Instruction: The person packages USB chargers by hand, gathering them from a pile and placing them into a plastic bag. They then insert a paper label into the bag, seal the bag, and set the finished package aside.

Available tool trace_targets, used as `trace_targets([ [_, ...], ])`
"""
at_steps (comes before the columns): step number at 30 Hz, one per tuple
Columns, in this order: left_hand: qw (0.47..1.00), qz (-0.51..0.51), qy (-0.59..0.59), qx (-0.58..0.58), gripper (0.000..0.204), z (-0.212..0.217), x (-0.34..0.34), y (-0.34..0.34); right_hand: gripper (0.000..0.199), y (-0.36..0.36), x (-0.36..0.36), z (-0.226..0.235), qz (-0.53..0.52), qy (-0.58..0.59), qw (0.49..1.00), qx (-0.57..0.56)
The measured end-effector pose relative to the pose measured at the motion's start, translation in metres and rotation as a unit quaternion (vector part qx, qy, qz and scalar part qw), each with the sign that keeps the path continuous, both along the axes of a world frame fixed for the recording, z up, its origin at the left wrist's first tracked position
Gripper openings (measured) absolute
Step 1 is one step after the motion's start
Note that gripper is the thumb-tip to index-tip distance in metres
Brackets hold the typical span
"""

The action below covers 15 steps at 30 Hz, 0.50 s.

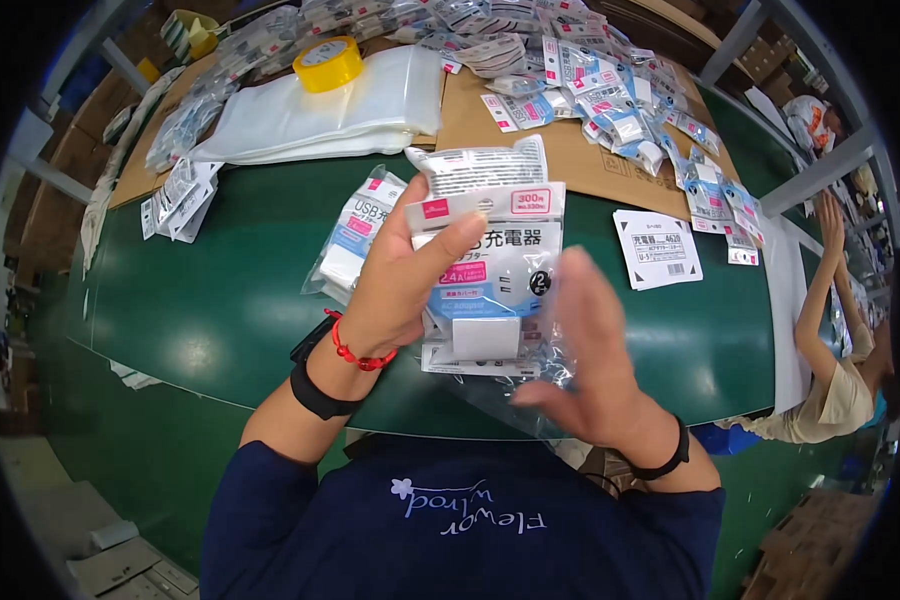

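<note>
My left hand (398, 265) is closed round a small stack of charger packs (486, 338), its thumb across the front card. Each pack is a clear bag with a white, pink and blue card, and a white adapter shows at the bottom of the front one. Behind the stack, a pack's striped back sticks up. My right hand (600, 350) is beside the packs, blurred, fingers stretched up and thumb apart. Loose clear plastic hangs below the stack, near that thumb. Another charger pack (352, 238) lies on the table left of my left hand.
Clear plastic bags (315, 115) with a yellow tape roll (328, 65) lie on cardboard at the back of the green table (220, 290). Many charger packs (610, 100) are heaped back right. Printed labels (658, 249) lie at right. Another person's arms (820, 270) reach in farther right.
</note>
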State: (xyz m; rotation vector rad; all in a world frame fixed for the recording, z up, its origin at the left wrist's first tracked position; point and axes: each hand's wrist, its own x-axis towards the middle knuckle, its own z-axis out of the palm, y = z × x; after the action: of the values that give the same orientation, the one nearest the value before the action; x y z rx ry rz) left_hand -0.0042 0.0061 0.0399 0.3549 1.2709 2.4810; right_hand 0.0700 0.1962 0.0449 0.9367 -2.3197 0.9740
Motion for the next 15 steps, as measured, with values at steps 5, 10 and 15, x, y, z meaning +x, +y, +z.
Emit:
trace_targets([
  [5,0.992,0.018,0.108,-0.068,0.051,-0.001,0.022,0.016,0.051,-0.001,0.007,-0.016,0.099,-0.442,0.764,-0.46],
  [10,0.989,0.065,0.13,-0.002,0.046,-0.002,0.029,0.026,0.044,0.014,0.016,-0.031,0.06,-0.494,0.739,-0.453],
  [15,0.97,0.097,0.137,-0.174,0.056,-0.034,0.01,-0.013,0.042,0.06,0.032,-0.041,0.065,-0.577,0.75,-0.316],
])
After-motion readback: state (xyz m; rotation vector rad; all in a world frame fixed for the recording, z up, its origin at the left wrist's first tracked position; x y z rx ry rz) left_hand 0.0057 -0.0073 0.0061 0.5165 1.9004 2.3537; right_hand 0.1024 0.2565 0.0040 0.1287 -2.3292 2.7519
